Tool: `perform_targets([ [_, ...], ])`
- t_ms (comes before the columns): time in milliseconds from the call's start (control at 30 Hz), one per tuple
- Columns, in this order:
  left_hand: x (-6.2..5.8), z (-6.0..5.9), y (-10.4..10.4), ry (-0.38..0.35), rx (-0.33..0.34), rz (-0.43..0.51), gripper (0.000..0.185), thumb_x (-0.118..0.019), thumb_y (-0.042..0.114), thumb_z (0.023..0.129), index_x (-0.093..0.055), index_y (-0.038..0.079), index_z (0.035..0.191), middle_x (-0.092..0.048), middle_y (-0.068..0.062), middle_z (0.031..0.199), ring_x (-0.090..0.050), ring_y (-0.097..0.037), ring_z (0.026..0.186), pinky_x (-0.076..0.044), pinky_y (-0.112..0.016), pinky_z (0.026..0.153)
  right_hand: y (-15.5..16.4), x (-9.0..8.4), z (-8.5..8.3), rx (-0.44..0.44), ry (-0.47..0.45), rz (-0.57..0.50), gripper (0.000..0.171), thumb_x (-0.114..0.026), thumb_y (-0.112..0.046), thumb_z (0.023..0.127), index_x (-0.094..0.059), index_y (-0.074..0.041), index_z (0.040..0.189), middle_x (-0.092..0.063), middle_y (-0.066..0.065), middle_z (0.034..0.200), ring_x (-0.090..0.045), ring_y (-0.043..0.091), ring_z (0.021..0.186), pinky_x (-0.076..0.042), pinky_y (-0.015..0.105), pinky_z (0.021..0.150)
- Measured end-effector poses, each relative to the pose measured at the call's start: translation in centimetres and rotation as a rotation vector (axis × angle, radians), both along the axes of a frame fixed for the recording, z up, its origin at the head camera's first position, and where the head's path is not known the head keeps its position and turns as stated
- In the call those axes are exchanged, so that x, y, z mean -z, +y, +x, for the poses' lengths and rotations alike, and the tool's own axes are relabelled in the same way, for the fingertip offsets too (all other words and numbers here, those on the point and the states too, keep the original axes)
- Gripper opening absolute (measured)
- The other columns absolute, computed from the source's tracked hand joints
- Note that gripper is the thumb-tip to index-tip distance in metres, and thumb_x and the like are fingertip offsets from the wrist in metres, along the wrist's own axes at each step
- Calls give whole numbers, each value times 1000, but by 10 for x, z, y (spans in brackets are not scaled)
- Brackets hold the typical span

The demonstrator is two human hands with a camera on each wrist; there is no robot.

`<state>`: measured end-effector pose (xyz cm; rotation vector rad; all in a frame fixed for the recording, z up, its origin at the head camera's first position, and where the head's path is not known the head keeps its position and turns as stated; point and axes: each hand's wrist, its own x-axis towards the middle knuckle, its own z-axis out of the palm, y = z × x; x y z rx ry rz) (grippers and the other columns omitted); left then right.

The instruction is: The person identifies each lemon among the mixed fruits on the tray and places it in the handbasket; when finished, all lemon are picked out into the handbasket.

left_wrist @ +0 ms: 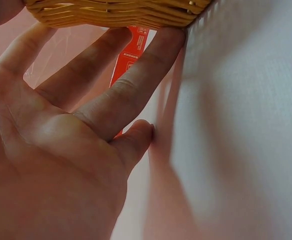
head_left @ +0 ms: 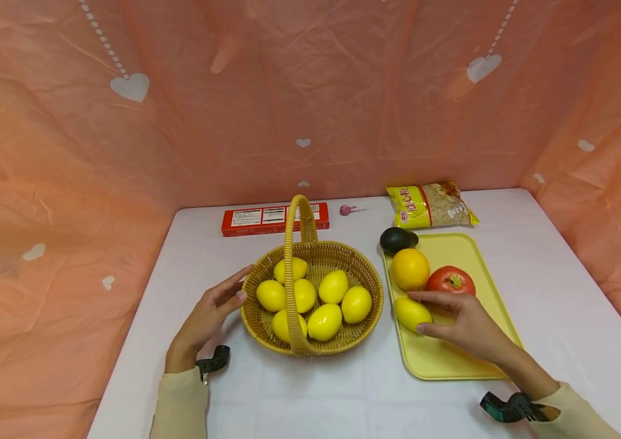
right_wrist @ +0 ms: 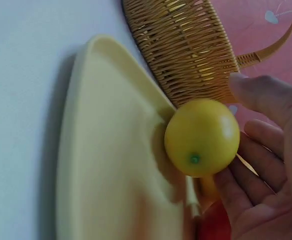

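Observation:
A woven basket (head_left: 367, 286) with a tall handle holds several yellow lemons (head_left: 334, 286). My left hand (head_left: 241, 283) lies open at its left side, straight fingers touching the wicker. The left wrist view shows those fingers (left_wrist: 136, 80) against the basket's (left_wrist: 116, 12) base. To the right lies a yellow tray (head_left: 453, 360). On it my right hand (head_left: 425, 312) holds a lemon (head_left: 409, 311) between thumb and fingers at the tray's left edge. In the right wrist view this lemon (right_wrist: 202, 137) sits in my right hand (right_wrist: 243, 105) over the tray's rim (right_wrist: 111, 150), close to the basket (right_wrist: 186, 45).
An orange (head_left: 409, 269), a red round fruit (head_left: 450, 280) and a dark avocado (head_left: 398, 239) sit at the tray's far end. Behind stand a red box (head_left: 274, 218), a small pink item (head_left: 345, 210) and a yellow food packet (head_left: 429, 205). Pink cloth walls surround the white table (head_left: 343, 396).

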<state>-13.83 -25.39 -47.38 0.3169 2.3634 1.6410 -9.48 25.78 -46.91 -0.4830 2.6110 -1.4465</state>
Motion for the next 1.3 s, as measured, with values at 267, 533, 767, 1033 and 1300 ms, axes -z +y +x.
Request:
perform_targets([
  [267,0,0,-1,-3,6,19,57,-60,23,114,-46,22,169,-42,-10,176,-50,-42,151,-36,-64,125,0,5,9,42,-64,81,57,-94,-28,89,-75,-13,140,-75,9,141,-74,30,128,-60,26,104],
  [533,0,0,0,3,11,2,56,-60,23,114,-46,23,169,-42,-9,175,-51,-40,151,-41,-44,122,9,-11,13,33,-64,-5,52,-89,-21,94,-72,-8,141,-73,13,141,-75,12,120,-59,16,97],
  [767,1,1,0,4,1,15,56,-60,23,114,-47,22,169,-43,-10,175,-50,-44,152,-33,-70,126,-3,-52,-9,-97,-38,-209,48,-78,-2,99,-66,0,146,-69,7,138,-74,8,117,-63,23,96],
  [1033,-1,2,0,0,-8,8,57,-60,22,113,-47,21,168,-44,-11,174,-52,-45,149,-34,-71,125,-70,-75,-46,-322,-25,-219,48,-82,-11,99,-70,-10,145,-72,9,143,-74,16,122,-63,32,102],
  [1300,0,0,0,2,-7,-1,56,-61,25,113,-48,23,168,-44,-10,175,-50,-45,152,-34,-71,126,-146,-88,-78,-530,-84,-205,52,-84,-15,98,-69,-8,147,-71,7,147,-71,22,130,-59,37,110],
])
